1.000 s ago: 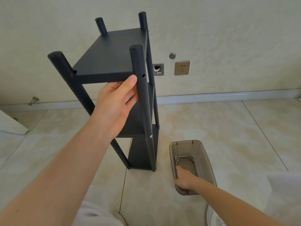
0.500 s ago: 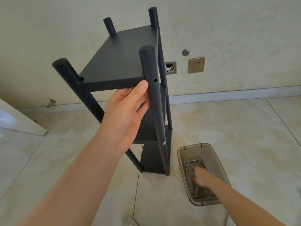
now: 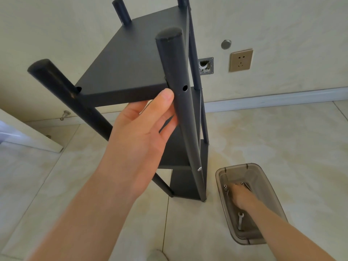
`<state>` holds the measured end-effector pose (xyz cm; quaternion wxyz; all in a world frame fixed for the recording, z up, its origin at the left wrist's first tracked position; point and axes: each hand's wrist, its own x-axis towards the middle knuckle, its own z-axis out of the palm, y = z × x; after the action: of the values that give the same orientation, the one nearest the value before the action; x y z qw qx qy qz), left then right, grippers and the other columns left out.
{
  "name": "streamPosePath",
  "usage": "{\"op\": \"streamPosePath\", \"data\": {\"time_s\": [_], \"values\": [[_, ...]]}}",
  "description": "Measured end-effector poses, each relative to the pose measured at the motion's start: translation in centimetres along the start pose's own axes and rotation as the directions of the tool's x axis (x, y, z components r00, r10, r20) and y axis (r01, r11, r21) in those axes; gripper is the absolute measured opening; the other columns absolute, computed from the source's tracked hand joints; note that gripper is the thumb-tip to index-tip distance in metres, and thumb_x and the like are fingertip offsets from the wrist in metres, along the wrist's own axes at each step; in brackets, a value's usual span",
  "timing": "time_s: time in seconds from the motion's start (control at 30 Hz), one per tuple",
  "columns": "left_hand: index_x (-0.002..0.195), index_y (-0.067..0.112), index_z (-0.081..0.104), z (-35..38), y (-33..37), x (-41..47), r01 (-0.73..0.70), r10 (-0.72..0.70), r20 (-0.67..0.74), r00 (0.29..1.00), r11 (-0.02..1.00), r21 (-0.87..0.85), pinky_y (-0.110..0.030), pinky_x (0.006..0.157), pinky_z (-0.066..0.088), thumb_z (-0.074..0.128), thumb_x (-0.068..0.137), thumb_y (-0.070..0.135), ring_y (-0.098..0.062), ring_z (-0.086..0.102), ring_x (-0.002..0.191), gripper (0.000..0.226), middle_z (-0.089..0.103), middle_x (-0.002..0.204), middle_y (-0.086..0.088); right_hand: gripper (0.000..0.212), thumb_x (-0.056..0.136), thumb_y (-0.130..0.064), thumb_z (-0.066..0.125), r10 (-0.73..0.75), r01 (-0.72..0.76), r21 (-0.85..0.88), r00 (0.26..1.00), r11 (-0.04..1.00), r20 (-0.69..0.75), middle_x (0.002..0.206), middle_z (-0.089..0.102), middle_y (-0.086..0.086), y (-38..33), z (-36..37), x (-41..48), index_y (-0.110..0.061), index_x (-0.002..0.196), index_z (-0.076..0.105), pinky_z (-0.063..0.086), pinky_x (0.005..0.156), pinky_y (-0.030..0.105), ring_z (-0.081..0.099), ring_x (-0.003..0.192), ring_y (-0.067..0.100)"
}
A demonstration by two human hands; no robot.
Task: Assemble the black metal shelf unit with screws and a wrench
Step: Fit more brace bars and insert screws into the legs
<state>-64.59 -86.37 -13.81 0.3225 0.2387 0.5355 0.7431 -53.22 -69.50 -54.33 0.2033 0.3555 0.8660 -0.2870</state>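
The black metal shelf unit (image 3: 135, 59) stands upright on the tiled floor with three shelves between four round posts. My left hand (image 3: 143, 132) grips the near right post (image 3: 175, 72) just under the top shelf, thumb in front and fingers behind. An empty screw hole (image 3: 185, 88) shows beside my thumb. A silver screw (image 3: 199, 168) sits lower in the same post. My right hand (image 3: 239, 196) reaches into a smoky plastic bin (image 3: 271, 187) on the floor, fingertips at loose screws (image 3: 225, 187). A small wrench (image 3: 240, 220) lies near my wrist. My fingers hide what they touch.
Behind the shelf is a wall with a brass socket (image 3: 241, 60), an open wall box (image 3: 206, 65) and a white baseboard (image 3: 273, 98). A white panel (image 3: 28, 132) lies on the floor at the left. A light shoe tip (image 3: 156, 256) shows at the bottom edge.
My right hand has moved from the near end of the bin to the far end, by the screws. My left hand keeps its hold on the post; the view has drawn closer.
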Motion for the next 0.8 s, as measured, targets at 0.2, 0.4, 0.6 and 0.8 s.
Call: {"op": "streamPosePath", "data": {"time_s": [0.2,0.4,0.6,0.8], "values": [[0.084,0.022,0.076,-0.5,-0.3,0.2,0.007,-0.007,-0.004,1.000,1.000,0.006,-0.031,0.093,0.056,0.069,0.075,0.030,-0.016,0.069,0.110,0.014,0.074,0.113,-0.004,0.053,0.097,-0.006,0.038,-0.043,0.040,-0.086,0.998,0.995,-0.035,0.147,0.046,0.003,0.1,0.5,0.3,-0.029,0.144,0.045,0.047,0.102,0.042,0.051,0.128,0.027],[0.102,0.016,0.063,-1.3,-0.9,0.5,-0.004,0.006,-0.050,0.999,0.999,0.039,-0.037,0.095,0.054,0.068,0.081,0.031,-0.022,0.065,0.117,0.026,0.065,0.129,-0.012,0.045,0.099,-0.010,0.040,0.003,-0.013,-0.144,0.998,0.989,-0.069,0.140,0.049,0.006,0.5,0.2,0.9,-0.021,0.143,0.043,0.048,0.098,0.038,0.052,0.124,0.027],[0.104,0.015,0.063,-1.5,-1.0,0.8,-0.001,0.003,-0.055,0.999,0.999,0.044,-0.037,0.094,0.054,0.069,0.082,0.031,-0.022,0.065,0.117,0.028,0.065,0.129,-0.012,0.043,0.096,-0.006,0.045,0.085,-0.100,-0.164,0.992,0.981,-0.093,0.139,0.049,0.009,1.1,0.2,0.7,-0.015,0.138,0.043,0.049,0.096,0.037,0.050,0.126,0.028],[0.103,0.015,0.063,-1.5,-1.0,1.0,0.009,-0.008,-0.048,0.999,0.999,0.036,-0.036,0.093,0.055,0.067,0.084,0.029,-0.022,0.066,0.116,0.025,0.066,0.128,-0.013,0.038,0.096,-0.007,0.048,0.121,-0.134,-0.101,0.985,0.986,-0.123,0.136,0.044,0.010,1.5,0.1,0.4,-0.014,0.133,0.046,0.051,0.092,0.036,0.049,0.123,0.028]]}}
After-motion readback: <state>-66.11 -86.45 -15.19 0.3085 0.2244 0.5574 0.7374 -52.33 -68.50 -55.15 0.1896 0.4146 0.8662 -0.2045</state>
